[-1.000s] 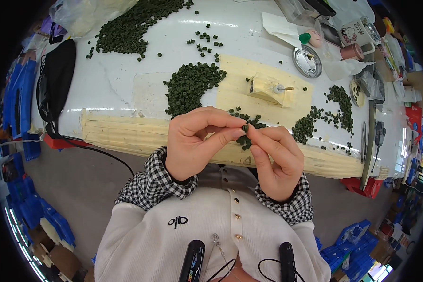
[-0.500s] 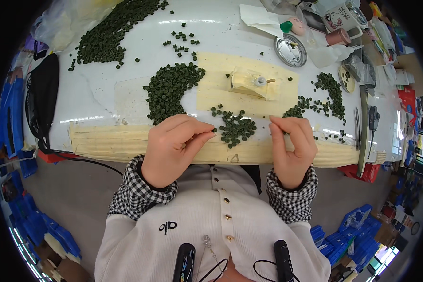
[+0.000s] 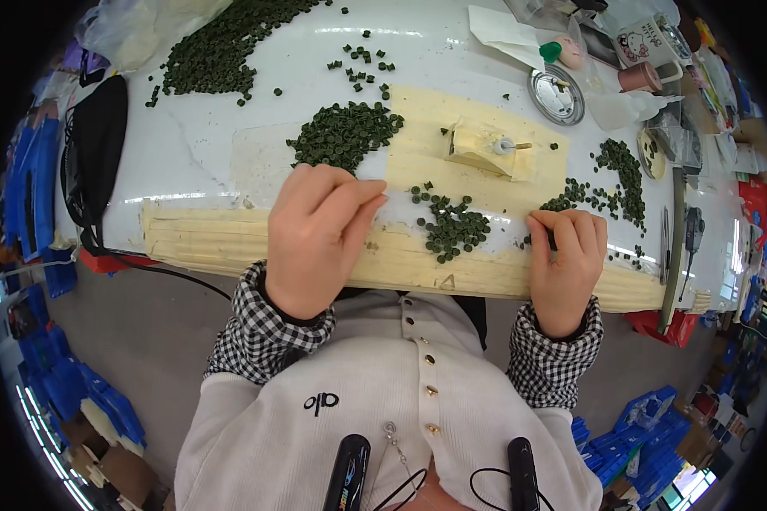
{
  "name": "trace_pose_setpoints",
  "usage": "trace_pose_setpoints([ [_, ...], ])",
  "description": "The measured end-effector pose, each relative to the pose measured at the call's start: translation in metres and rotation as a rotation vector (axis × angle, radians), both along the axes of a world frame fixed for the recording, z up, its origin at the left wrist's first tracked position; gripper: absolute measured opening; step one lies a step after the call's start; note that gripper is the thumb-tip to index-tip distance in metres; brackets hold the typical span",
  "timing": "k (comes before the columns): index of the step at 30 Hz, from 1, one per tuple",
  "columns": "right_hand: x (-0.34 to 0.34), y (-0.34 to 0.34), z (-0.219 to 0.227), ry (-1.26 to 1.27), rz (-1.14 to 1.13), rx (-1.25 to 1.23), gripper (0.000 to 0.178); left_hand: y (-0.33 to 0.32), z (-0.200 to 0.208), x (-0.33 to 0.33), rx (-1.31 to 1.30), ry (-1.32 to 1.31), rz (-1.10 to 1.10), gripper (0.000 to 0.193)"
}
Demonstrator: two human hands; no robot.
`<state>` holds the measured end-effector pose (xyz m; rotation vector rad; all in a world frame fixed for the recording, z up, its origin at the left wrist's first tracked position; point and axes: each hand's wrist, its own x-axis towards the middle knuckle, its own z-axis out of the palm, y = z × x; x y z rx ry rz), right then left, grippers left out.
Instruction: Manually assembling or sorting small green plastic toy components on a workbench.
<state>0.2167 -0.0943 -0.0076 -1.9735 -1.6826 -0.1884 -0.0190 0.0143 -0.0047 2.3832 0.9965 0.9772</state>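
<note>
White and glossy, your desk (image 3: 200, 132) spreads beneath your left hand (image 3: 315, 238) and right hand (image 3: 573, 268). Just beyond your left grip lies the bigger heap of dark green pieces (image 3: 349, 134), with a smaller heap (image 3: 456, 228) between both hands. Your left fingertips (image 3: 371, 189) meet, anything between them hidden; whether your right grip is closed cannot be told.

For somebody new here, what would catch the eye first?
Probably the dark green pieces: a big heap at the upper left, a middle heap just beyond the left hand, a small heap between it and the right hand. Then perhaps the pale block on the yellow sheet, and the silver dish at the upper right.
</note>
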Motion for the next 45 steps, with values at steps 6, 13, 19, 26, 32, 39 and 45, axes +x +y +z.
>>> trace_pose_setpoints([
  [6,0.003,0.001,0.001,0.136,0.014,-0.007,0.011,-0.002,0.012,-0.020,-0.044,0.115,0.023,0.017],
  [13,-0.015,-0.001,0.004,0.519,-0.005,0.128,0.009,-0.008,0.005,-0.013,-0.030,0.171,-0.010,0.016],
  [19,-0.030,-0.006,0.009,1.139,0.057,0.065,0.009,-0.006,0.006,-0.010,-0.036,0.159,-0.029,0.015],
  [26,-0.035,-0.003,0.006,1.699,0.271,-0.060,0.016,-0.014,0.020,-0.007,-0.406,-0.176,-0.081,0.009],
  [32,-0.043,0.003,0.004,1.794,0.334,-0.084,0.016,-0.026,0.012,0.015,-1.007,-0.691,-0.248,0.010],
  [39,-0.054,0.003,0.012,1.706,0.285,0.002,0.012,-0.024,0.002,0.018,-1.200,-0.791,-0.306,0.018],
  [45,-0.059,0.009,0.005,1.287,0.339,0.091,0.019,-0.025,-0.002,0.020,-1.219,-0.851,-0.346,0.018],
])
